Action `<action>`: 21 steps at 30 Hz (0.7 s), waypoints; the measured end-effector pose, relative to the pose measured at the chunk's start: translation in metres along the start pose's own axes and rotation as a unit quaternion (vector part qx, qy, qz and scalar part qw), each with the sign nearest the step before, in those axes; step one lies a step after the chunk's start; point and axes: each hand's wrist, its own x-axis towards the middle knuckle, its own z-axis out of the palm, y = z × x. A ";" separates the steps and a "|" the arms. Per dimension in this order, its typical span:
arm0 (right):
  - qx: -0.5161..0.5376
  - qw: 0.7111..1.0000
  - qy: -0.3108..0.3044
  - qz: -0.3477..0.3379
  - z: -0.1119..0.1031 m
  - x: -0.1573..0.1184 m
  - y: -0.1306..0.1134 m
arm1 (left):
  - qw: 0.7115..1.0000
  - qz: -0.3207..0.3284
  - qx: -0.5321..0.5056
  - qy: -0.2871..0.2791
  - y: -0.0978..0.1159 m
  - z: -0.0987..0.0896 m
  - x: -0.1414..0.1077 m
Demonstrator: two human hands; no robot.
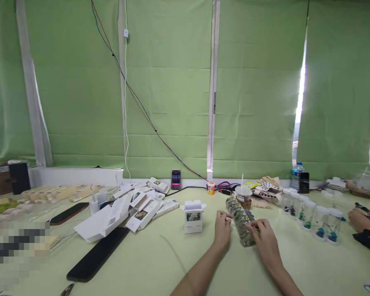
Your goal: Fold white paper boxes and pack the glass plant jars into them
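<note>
Head view: steadying a row of clear plastic jars with green contents [241, 220] lying on the pale green table [160, 259], between both hands. Left hand [222, 226] loosely curled, fingertips touching its left side; right hand [264, 235] cupped against its near end. Next, probably: firmer two-handed grip. Open white carton [193, 216] just left.
</note>
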 end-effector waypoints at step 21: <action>-0.001 0.993 -0.118 -0.027 -0.004 0.004 0.044 | 0.984 0.041 0.133 -0.113 -0.017 0.016 0.014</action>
